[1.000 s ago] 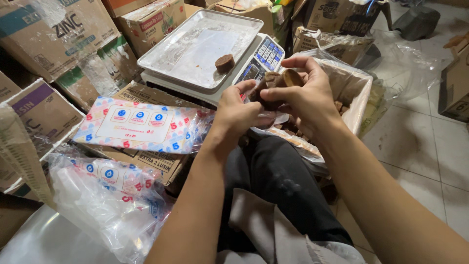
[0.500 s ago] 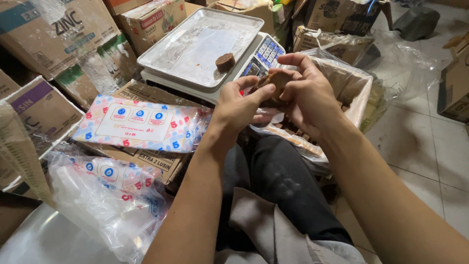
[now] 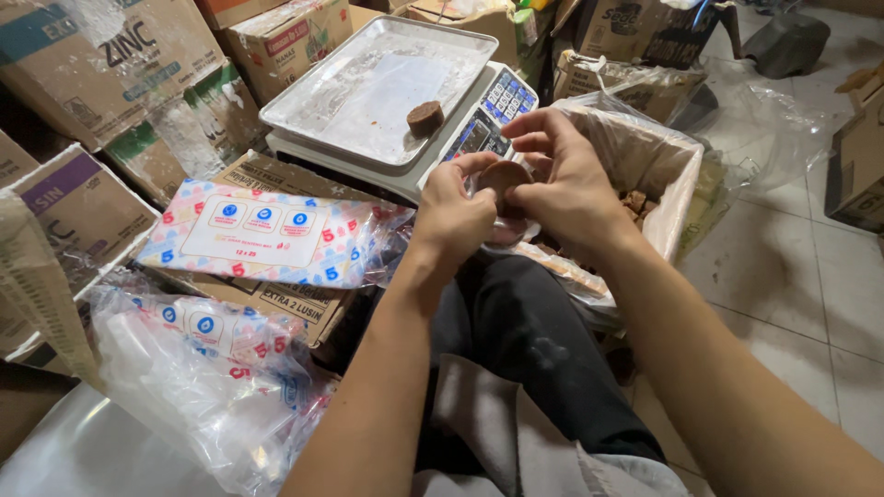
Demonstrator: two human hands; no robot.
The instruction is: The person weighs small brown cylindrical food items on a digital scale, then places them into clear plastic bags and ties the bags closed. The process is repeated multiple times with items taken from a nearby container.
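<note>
Together we pinch one brown disc above our lap.

Our left hand (image 3: pixel 458 210) and right hand (image 3: pixel 560 179) both grip the smooth round disc (image 3: pixel 503 178); a rougher brown puck (image 3: pixel 424 118) sits on the far scale's dull metal tray (image 3: pixel 322 92), a dotted white plastic packet (image 3: pixel 262 233) lies left.

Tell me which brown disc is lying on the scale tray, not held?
The small dark brown disc near the metal tray's right edge lies there alone, untouched. The other brown disc is held between both hands, left hand and right hand.

Brown disc (image 3: pixel 502 177) — silver tray (image 3: pixel 368 83) — red-and-blue patterned packet (image 3: pixel 267 235).
</note>
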